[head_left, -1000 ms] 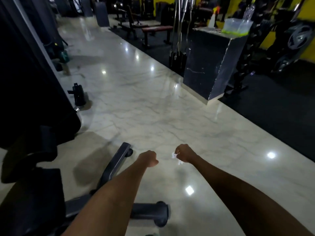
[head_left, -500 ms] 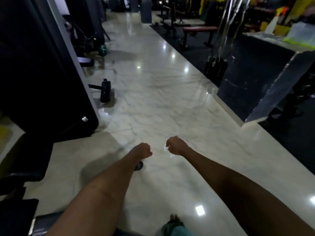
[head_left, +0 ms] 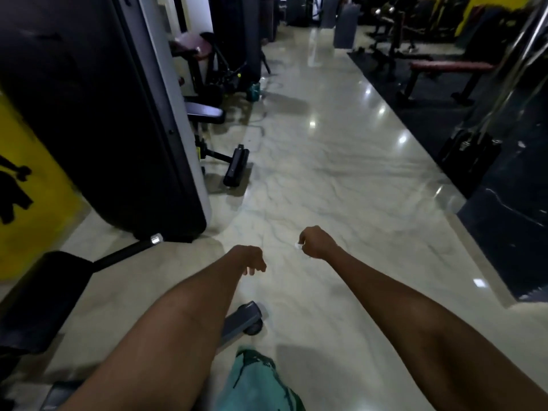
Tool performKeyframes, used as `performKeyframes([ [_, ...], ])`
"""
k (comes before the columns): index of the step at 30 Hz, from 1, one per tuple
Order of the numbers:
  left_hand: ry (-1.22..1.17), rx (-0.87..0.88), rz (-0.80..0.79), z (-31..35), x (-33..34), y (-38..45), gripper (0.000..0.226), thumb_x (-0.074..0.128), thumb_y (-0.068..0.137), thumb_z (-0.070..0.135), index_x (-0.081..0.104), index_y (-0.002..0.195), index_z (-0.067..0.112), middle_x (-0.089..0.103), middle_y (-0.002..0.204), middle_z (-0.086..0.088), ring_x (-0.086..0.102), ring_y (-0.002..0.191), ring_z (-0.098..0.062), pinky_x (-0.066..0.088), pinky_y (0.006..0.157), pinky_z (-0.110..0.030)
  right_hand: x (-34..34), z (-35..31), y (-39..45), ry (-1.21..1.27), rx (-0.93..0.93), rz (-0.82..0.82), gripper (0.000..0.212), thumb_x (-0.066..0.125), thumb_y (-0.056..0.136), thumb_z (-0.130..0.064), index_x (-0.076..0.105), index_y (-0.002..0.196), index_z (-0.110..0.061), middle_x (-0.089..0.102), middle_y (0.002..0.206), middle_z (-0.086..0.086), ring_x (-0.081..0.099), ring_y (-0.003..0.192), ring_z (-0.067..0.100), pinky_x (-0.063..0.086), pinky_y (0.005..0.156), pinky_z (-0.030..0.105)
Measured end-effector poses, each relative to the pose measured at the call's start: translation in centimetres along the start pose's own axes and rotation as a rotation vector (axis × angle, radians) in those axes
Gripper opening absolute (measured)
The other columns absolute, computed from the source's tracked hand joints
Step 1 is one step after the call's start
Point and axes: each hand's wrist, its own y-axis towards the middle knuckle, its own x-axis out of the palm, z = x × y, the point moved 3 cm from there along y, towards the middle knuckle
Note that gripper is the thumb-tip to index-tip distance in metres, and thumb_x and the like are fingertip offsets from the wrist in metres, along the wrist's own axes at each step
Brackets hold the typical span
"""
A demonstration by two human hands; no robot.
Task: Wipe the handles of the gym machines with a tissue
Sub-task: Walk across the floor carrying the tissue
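Keep the tissue [head_left: 297, 245] bunched in the curled right hand [head_left: 316, 242], left hand [head_left: 250, 259] loose and empty, nearing the black machine [head_left: 98, 114] ahead-left for its handles.

Floor [head_left: 341, 179]: pale cream marble w/ grey veining. Machine shroud [head_left: 98, 114]: black, grey edge strip. Wall panel [head_left: 32, 185]: yellow w/ black figure. Bench pad [head_left: 450, 65]: dark red. Mat [head_left: 421, 93]: black. Tissue [head_left: 297, 245]: white. Cloth [head_left: 255, 384] at bottom: teal-green.

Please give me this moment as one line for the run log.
right hand: grips tissue | left hand: loose, holds nothing | both over marble floor | no handle touched
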Motion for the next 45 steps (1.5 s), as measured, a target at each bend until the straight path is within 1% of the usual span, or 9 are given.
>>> performKeyframes([
  [3,0.011,0.038,0.074,1.1,-4.8,4.7,0.035,0.051,0.096,0.023,0.059,0.119,-0.002,0.066,0.117,-0.012,0.056,0.063,-0.012,0.043,0.057,-0.022,-1.4,0.9,5.9,0.023,-0.049,-0.019,0.023,0.062,0.088,-0.022,0.067,0.101,-0.003,0.066,0.107,0.018,0.062,0.101,0.030,0.051,0.084,0.033],
  [10,-0.045,0.089,0.154,2.2,-17.9,15.0,0.029,0.052,0.094,0.022,0.063,0.107,-0.002,0.069,0.109,-0.013,0.067,0.078,-0.021,0.050,0.077,-0.028,-5.6,3.5,21.7,-0.038,-0.055,-0.063,0.016,0.060,0.088,-0.017,0.067,0.095,-0.004,0.065,0.106,0.019,0.064,0.095,0.029,0.049,0.076,0.028],
  [14,-0.100,0.052,0.226,2.3,-26.0,20.5,0.024,0.053,0.095,0.023,0.061,0.089,0.001,0.064,0.088,-0.009,0.057,0.069,-0.017,0.047,0.062,-0.022,-9.7,4.2,30.2,-0.028,-0.069,0.002,0.017,0.058,0.089,-0.017,0.067,0.100,-0.008,0.062,0.113,0.014,0.062,0.097,0.027,0.048,0.078,0.030],
  [19,-0.031,0.032,0.068,4.5,-31.9,26.6,0.035,0.052,0.096,0.022,0.057,0.122,0.000,0.064,0.119,-0.014,0.059,0.085,-0.020,0.045,0.062,-0.026,-11.6,7.5,38.7,-0.024,-0.047,-0.052,0.019,0.063,0.087,-0.022,0.068,0.097,-0.008,0.064,0.109,0.015,0.061,0.101,0.027,0.049,0.081,0.033],
  [23,-0.005,0.032,0.065,5.8,-37.8,33.0,0.036,0.052,0.096,0.024,0.057,0.118,-0.003,0.065,0.119,-0.014,0.063,0.079,-0.021,0.047,0.064,-0.028,-13.9,10.9,47.2,-0.038,-0.043,-0.108,0.022,0.065,0.085,-0.022,0.070,0.090,-0.002,0.069,0.098,0.018,0.065,0.093,0.029,0.054,0.079,0.035],
  [27,-0.047,0.034,0.132,7.4,-46.3,39.2,0.036,0.050,0.097,0.022,0.059,0.116,-0.007,0.065,0.118,-0.016,0.066,0.102,-0.029,0.051,0.076,-0.029,-19.0,14.3,57.3,-0.057,-0.086,-0.078,0.023,0.062,0.087,-0.023,0.072,0.089,-0.002,0.071,0.095,0.016,0.065,0.092,0.026,0.054,0.078,0.035],
  [34,-0.139,0.061,0.321,11.8,-62.1,46.5,0.029,0.050,0.097,0.020,0.065,0.094,-0.004,0.068,0.110,-0.017,0.058,0.064,-0.016,0.046,0.063,-0.019,-28.1,17.3,72.8,-0.069,-0.140,-0.041,0.017,0.063,0.085,-0.021,0.070,0.090,-0.006,0.068,0.098,0.017,0.065,0.094,0.028,0.051,0.078,0.032],
  [39,-0.118,0.059,0.249,14.3,-68.3,53.3,0.031,0.052,0.095,0.021,0.063,0.109,-0.005,0.069,0.109,-0.013,0.065,0.083,-0.021,0.051,0.085,-0.031,-29.5,19.5,81.3,-0.047,-0.142,-0.082,0.019,0.069,0.084,-0.025,0.071,0.085,-0.006,0.070,0.086,0.014,0.068,0.079,0.025,0.054,0.072,0.032],
  [45,-0.101,0.104,0.273,15.7,-77.3,64.4,0.027,0.055,0.093,0.018,0.066,0.101,-0.005,0.069,0.105,-0.017,0.058,0.061,-0.013,0.052,0.076,-0.027,-32.1,23.6,94.4,-0.080,-0.117,-0.112,0.009,0.072,0.080,-0.017,0.073,0.087,-0.010,0.073,0.089,0.008,0.069,0.079,0.019,0.051,0.069,0.027],
])
